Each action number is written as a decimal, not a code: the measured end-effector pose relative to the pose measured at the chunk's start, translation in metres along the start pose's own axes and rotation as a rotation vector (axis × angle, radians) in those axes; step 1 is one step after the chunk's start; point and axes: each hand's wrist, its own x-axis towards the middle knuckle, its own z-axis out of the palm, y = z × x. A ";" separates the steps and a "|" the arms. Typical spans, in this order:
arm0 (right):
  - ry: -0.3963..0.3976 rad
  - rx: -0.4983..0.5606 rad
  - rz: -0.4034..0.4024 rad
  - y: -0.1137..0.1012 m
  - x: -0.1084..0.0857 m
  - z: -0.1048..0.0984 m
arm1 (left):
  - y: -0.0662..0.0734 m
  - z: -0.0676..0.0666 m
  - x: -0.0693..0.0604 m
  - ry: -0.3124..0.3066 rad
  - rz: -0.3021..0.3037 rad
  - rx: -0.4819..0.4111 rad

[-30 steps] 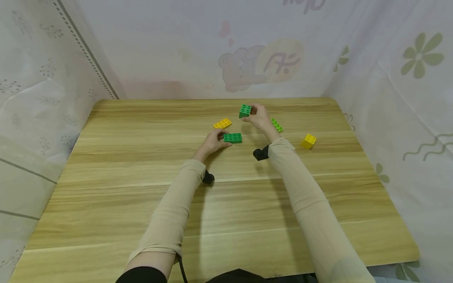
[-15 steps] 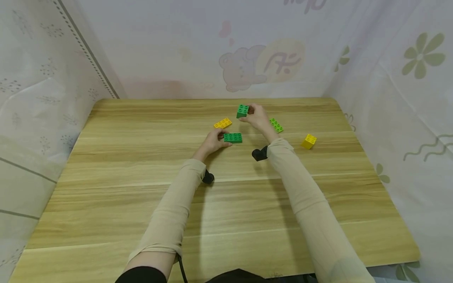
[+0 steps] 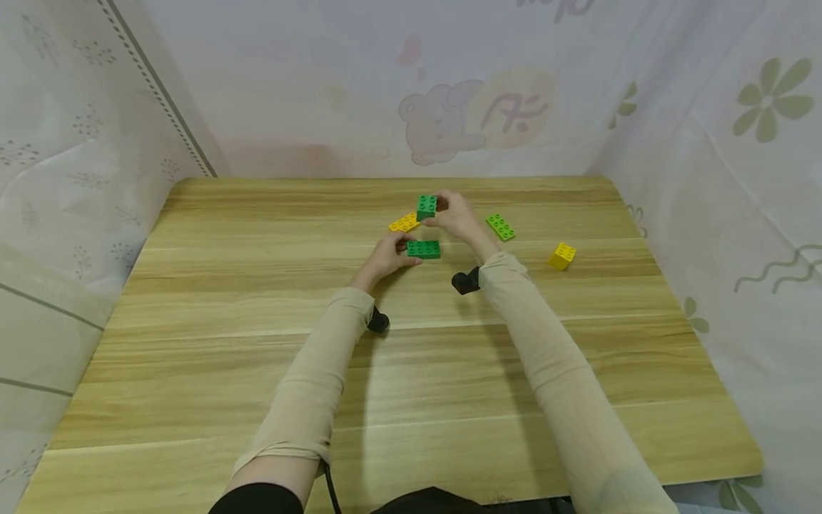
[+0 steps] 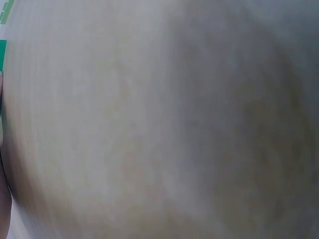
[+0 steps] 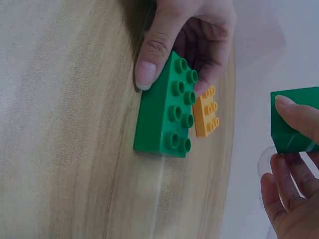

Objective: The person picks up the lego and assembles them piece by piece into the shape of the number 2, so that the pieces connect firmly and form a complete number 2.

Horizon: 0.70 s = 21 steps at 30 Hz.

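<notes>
My left hand [image 3: 385,258] pinches the left end of a long green brick [image 3: 424,249] that lies studs up on the table. In the right wrist view the left thumb presses the side of that long green brick [image 5: 164,109]. Above and behind it, my right hand [image 3: 457,218] holds a smaller green brick [image 3: 427,207] raised, thumb on one face; the right wrist view shows this small brick [image 5: 294,119] apart from the long one. A yellow-orange brick [image 3: 404,223] lies just behind the left hand. The left wrist view catches only a sliver of green brick [image 4: 2,55].
To the right of the right hand a flat light-green brick [image 3: 500,227] lies on the wooden table [image 3: 257,300]. Farther right is a small yellow brick [image 3: 561,256]. Patterned cloth walls [image 3: 289,86] stand behind and at both sides of the table.
My right hand has moved left with the small green brick, now near the yellow-orange brick and over the long brick's far side. The left hand has stayed on the long green brick.
</notes>
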 end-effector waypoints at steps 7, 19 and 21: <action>-0.040 -0.029 -0.044 0.002 -0.001 0.008 | -0.001 0.000 0.000 -0.008 -0.004 0.004; -0.124 0.003 -0.109 0.010 -0.003 0.021 | -0.001 0.000 0.001 -0.011 -0.013 -0.005; -0.140 0.009 -0.110 0.012 -0.004 0.023 | -0.001 0.001 0.002 -0.010 -0.006 -0.007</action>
